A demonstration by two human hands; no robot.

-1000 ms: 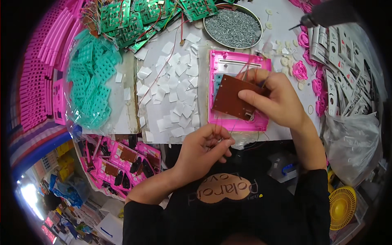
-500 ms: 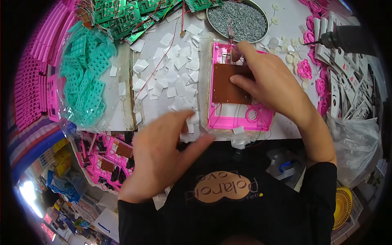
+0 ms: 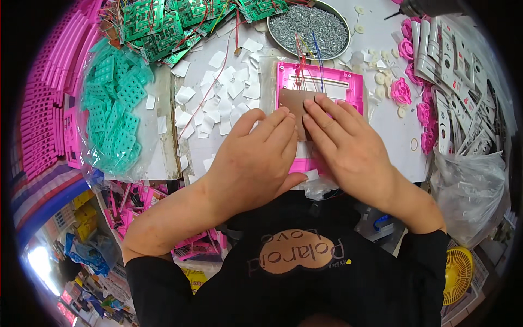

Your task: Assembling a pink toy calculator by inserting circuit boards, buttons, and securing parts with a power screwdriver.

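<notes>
A brown circuit board (image 3: 290, 100) lies component side hidden inside a pink plastic casing (image 3: 357, 83), in front of me on the table. My left hand (image 3: 251, 155) presses its extended fingertips on the board's left part. On the right part rest the flat, outstretched fingers of my right hand (image 3: 348, 144). The two hands' fingertips nearly meet over the board. Red wires (image 3: 299, 73) and blue wires (image 3: 321, 68) stick out past the board's far edge. Both hands cover much of the casing's near half.
Beyond the casing sits a dish of silver screws (image 3: 308, 30). Green circuit boards (image 3: 144, 24), teal rubber keypads (image 3: 111, 103) and white paper squares (image 3: 220, 103) lie leftward. Rightward are pink round parts (image 3: 401, 91), white panels (image 3: 455, 82) and a dark power screwdriver (image 3: 430, 6).
My left hand has come up and right onto the board. My right hand has gone from gripping near the casing's far edge to lying flat on the board. Blue wires now show at the far side.
</notes>
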